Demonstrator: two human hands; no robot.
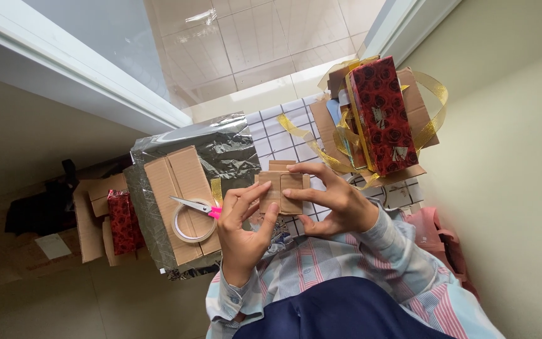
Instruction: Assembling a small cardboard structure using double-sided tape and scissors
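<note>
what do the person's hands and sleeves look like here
Both hands are bare: no gloves, and no rings or watch that I can make out. The left hand and the right hand come out of long shirt sleeves in pale blue-grey with fine stripes, crossed by broad pink and white bands. The left cuff is buttoned at the wrist.

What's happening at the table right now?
A person holds a small cardboard box in both hands, left hand and right hand gripping its sides. Beside them, scissors and a tape roll lie on a larger cardboard box over silver foil. A rose-patterned wrapped box stands beyond.
</note>
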